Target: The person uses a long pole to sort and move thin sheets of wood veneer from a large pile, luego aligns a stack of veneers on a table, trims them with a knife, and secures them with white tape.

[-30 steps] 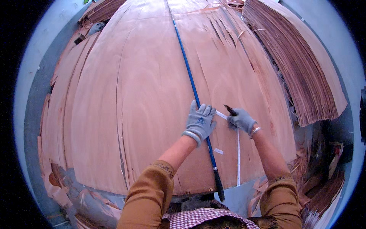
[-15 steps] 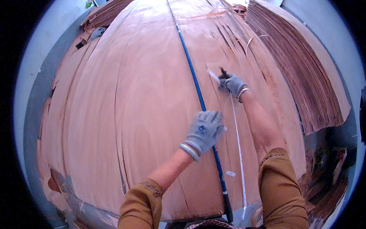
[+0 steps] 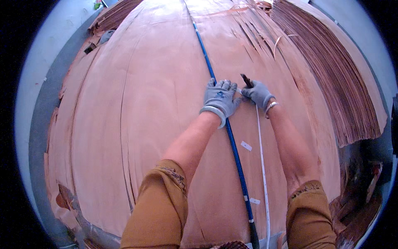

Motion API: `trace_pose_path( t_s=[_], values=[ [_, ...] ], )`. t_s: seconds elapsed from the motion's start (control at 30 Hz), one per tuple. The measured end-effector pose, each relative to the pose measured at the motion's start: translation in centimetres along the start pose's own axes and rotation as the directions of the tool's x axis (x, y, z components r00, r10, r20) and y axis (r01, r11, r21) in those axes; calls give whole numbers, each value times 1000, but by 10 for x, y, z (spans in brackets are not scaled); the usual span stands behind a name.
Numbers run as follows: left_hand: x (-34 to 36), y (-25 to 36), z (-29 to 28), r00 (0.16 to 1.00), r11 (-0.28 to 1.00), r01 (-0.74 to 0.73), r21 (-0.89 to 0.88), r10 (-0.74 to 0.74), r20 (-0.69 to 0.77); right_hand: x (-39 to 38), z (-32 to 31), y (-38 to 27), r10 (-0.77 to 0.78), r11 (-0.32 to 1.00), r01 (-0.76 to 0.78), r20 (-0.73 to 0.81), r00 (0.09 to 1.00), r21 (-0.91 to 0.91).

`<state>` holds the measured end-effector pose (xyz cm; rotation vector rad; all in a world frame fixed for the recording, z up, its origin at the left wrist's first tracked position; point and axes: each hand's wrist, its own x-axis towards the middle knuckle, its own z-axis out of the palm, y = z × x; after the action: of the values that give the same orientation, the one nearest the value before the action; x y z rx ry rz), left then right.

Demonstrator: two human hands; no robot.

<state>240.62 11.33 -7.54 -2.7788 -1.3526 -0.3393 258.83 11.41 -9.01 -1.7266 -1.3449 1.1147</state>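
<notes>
My left hand [image 3: 219,99], in a grey glove, lies palm down with its fingers apart across the long blue pole [image 3: 235,151] and the wood veneer sheet [image 3: 161,124]. Right beside it, my gloved right hand [image 3: 259,94] is closed on a dark slim tool [image 3: 246,80], whose kind I cannot make out. A long white perforated tape [image 3: 263,174] runs from that hand down to the near edge. Its short free end [image 3: 239,91] shows between the hands. Small white tape pieces [image 3: 246,145] lie stuck or resting along a seam by the pole.
A thick stack of veneer sheets [image 3: 331,70] rises along the right side. Splits [image 3: 253,35] open the sheet's far right part. Another veneer stack [image 3: 118,14] stands at the far left. Torn scraps [image 3: 64,199] edge the near left corner.
My left hand has moved away from me, up beside the right hand, uncovering a white tape piece. My right hand has shifted slightly right and nearer, still gripping the tool and tape.
</notes>
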Motion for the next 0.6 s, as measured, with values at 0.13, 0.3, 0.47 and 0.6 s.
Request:
trace_pose_path(
  t_s=[0.13,0.3,0.47,0.6],
  values=[
    [-7,-13,-2,1000,999,13,-48,-13,9,-29,12,-6,39,999,-37,69,997,-34],
    [-11,-17,9,996,993,29,-112,-38,-81,-98,23,-94,-49,996,34,189,981,82],
    [-76,-99,-6,890,898,8,-439,-207,-407,-84,59,-99,-112,991,80,343,933,105],
    [-180,-148,-44,888,930,192,-312,-301,-349,-85,129,-117,-8,988,-70,500,866,138]
  ],
)
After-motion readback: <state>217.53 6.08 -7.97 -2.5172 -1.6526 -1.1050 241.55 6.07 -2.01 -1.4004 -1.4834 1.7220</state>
